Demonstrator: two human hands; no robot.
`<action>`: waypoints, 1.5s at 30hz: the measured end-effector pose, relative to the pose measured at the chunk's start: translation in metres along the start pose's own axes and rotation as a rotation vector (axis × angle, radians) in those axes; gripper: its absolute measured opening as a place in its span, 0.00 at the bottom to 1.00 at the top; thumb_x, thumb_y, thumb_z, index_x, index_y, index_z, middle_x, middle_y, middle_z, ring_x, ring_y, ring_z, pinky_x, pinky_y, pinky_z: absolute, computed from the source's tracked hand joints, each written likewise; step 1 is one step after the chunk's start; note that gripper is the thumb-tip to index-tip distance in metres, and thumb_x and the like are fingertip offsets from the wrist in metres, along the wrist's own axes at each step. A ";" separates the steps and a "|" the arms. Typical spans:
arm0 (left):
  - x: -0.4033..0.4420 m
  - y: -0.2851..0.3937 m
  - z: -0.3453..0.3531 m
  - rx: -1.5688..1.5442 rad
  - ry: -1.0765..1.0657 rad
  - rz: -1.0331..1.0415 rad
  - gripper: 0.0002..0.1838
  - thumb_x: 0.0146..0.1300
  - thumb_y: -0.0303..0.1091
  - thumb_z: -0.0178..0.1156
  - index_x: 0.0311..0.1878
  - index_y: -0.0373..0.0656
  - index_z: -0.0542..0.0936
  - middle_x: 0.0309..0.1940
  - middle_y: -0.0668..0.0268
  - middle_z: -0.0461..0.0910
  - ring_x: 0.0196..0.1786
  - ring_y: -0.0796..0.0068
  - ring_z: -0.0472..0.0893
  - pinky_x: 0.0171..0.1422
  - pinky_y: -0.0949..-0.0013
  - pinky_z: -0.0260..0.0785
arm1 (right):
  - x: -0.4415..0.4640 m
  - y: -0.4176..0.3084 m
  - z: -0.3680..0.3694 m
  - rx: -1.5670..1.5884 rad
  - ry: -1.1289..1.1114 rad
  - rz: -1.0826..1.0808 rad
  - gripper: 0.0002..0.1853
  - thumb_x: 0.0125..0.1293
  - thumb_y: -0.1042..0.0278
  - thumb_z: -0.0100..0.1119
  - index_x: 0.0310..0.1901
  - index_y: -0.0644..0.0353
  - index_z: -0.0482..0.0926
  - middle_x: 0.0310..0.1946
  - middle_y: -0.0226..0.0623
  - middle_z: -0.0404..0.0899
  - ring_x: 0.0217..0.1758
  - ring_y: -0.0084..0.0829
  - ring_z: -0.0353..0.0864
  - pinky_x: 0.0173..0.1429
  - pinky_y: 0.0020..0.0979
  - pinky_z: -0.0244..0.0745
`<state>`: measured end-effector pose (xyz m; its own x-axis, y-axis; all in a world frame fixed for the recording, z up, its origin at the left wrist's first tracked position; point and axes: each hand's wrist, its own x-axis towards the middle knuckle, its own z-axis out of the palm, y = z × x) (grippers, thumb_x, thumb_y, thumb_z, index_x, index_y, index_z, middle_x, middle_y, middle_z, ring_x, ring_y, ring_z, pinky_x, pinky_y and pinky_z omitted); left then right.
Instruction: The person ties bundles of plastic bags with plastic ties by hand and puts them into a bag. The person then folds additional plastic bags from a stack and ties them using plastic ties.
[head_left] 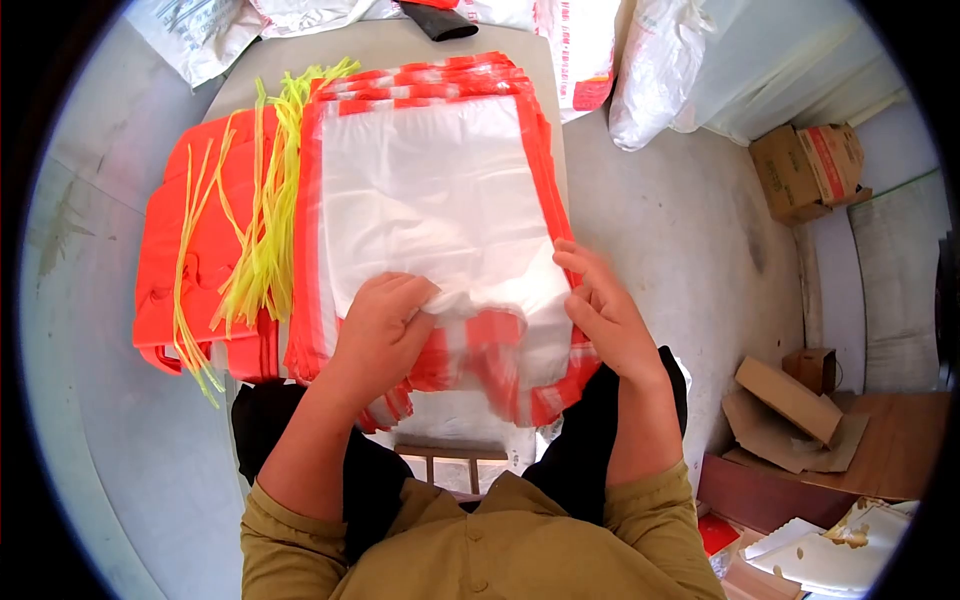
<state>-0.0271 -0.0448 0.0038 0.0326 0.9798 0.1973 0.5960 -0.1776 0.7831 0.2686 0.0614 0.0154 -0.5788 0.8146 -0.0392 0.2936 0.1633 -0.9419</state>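
A stack of clear plastic bags with red edges [430, 200] lies on the table in front of me. My left hand [385, 325] is closed on the top bag near its lower left part, where the film is bunched up. My right hand [605, 305] rests at the stack's right edge, its fingers apart and the thumb over the film. The bags' lower ends hang crumpled between my hands. Yellow-green strips [270, 220] lie along the stack's left side, partly over folded red bags [160, 260].
White printed sacks [580, 50] and a black tube-like item [440, 22] are at the table's far end. A cardboard box [800, 170] stands at the right wall. Opened cardboard [790, 420] lies at the lower right. A wooden stool [450, 460] shows below the table.
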 end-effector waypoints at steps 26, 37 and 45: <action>-0.001 0.001 0.004 0.045 0.029 0.074 0.07 0.64 0.22 0.60 0.44 0.38 0.82 0.39 0.56 0.82 0.48 0.48 0.79 0.56 0.53 0.71 | -0.015 -0.002 -0.023 0.161 -0.449 0.080 0.24 0.78 0.55 0.63 0.63 0.67 0.80 0.58 0.39 0.86 0.61 0.30 0.83 0.64 0.32 0.75; -0.001 -0.002 0.007 0.051 0.061 0.107 0.10 0.57 0.20 0.60 0.43 0.37 0.82 0.39 0.55 0.85 0.48 0.46 0.81 0.57 0.50 0.72 | -0.018 0.003 -0.034 0.338 -0.457 0.095 0.22 0.76 0.56 0.63 0.60 0.65 0.82 0.50 0.36 0.87 0.49 0.25 0.83 0.52 0.28 0.76; -0.002 -0.003 0.005 0.134 0.007 0.151 0.07 0.58 0.20 0.61 0.41 0.37 0.81 0.42 0.56 0.85 0.50 0.48 0.81 0.59 0.52 0.73 | -0.014 -0.007 -0.035 0.341 -0.358 0.121 0.27 0.78 0.44 0.64 0.57 0.66 0.82 0.42 0.39 0.89 0.41 0.26 0.86 0.50 0.28 0.79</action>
<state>-0.0250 -0.0461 -0.0014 0.1248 0.9421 0.3113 0.6864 -0.3085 0.6585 0.3008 0.0685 0.0336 -0.7978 0.5649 -0.2105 0.1442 -0.1602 -0.9765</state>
